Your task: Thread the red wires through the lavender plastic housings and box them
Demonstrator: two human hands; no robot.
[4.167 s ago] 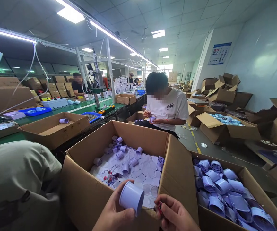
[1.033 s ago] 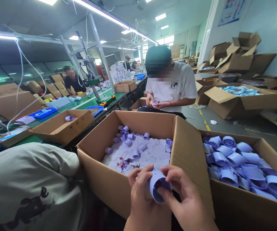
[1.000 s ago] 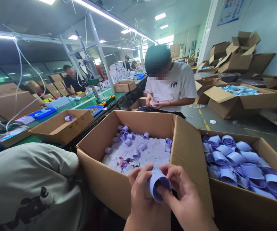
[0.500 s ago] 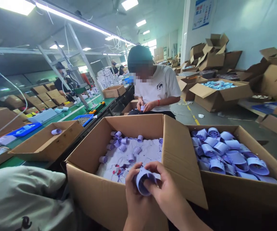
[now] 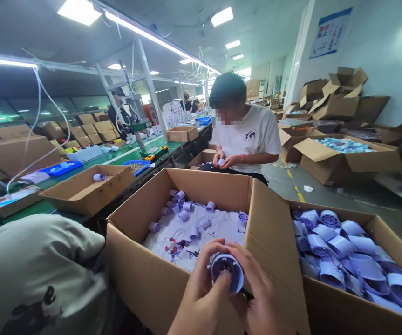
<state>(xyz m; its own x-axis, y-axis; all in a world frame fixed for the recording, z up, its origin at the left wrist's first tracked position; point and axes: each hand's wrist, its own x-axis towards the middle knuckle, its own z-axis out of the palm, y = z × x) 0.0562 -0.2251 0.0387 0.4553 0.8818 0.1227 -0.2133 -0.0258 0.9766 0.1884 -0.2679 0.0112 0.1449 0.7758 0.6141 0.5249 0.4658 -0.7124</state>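
Observation:
Both of my hands are wrapped round one pale purple plastic cylindrical housing (image 5: pixel 236 275), its open end turned toward me. From the left, my left hand (image 5: pixel 202 291) grips it, and its thumb reaches into the opening. On the other side, my right hand (image 5: pixel 256 284) curls its fingers along the outer wall; its thumb is hidden. Inside the housing are dark parts too small to name. Just beyond my hands stands an open cardboard box (image 5: pixel 145 265) with several small purple cylinders (image 5: pixel 183 215) and red parts with thin wires (image 5: pixel 173 249) on white sheeting.
At my right, another carton (image 5: pixel 391 237) is heaped with larger purple housings (image 5: pixel 342 245). A co-worker (image 5: pixel 244 135) sits opposite, handling a small part. A green workbench (image 5: pixel 117 158) runs along the left, bearing a shallow box (image 5: pixel 82 197). Grey-green cloth (image 5: pixel 36 270) lies at lower left.
The housing has turned so its opening faces me more squarely. My right thumb has left the opening, and my left thumb is in it now. The view has swung left.

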